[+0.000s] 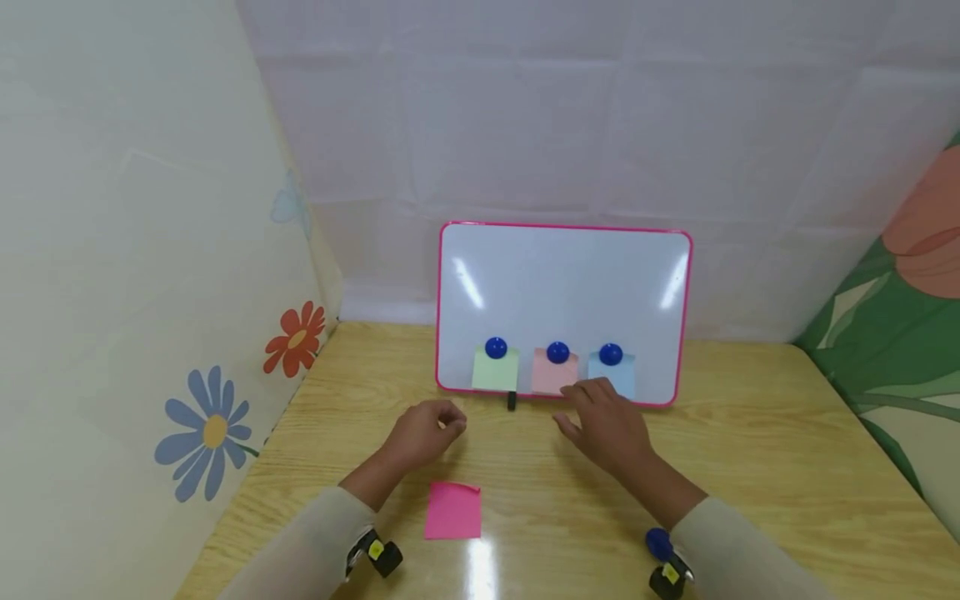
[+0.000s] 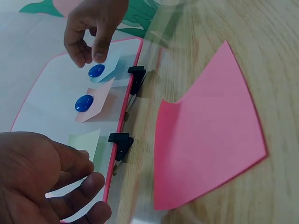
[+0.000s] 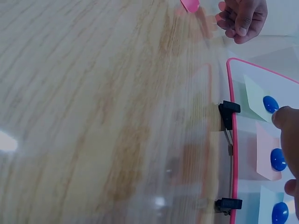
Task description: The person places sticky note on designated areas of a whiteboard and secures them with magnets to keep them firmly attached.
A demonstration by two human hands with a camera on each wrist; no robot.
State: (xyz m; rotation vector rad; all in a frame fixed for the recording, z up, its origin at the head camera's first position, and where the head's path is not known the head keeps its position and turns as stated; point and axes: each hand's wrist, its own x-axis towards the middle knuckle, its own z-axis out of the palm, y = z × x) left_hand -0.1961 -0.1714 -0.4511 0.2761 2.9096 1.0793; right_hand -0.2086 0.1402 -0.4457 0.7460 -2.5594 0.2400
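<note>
left hand [image 1: 423, 433] loosely curled, empty; right hand [image 1: 606, 425] stretched forward, fingers relaxed.

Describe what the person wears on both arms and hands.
Both hands are bare: the left hand and right hand wear no gloves or rings that show. Each forearm is covered by a long, close-fitting cream sleeve reaching the wrist. A small black camera unit with a yellow sticker is strapped at each wrist; the right one sits by the cuff.

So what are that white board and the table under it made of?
The board looks like glossy coated whiteboard with a pink plastic-looking rim: light streaks reflect on it, and magnets cling, hinting at metal beneath. The table shows pale wood grain under a shiny finish, possibly laminate.
</note>
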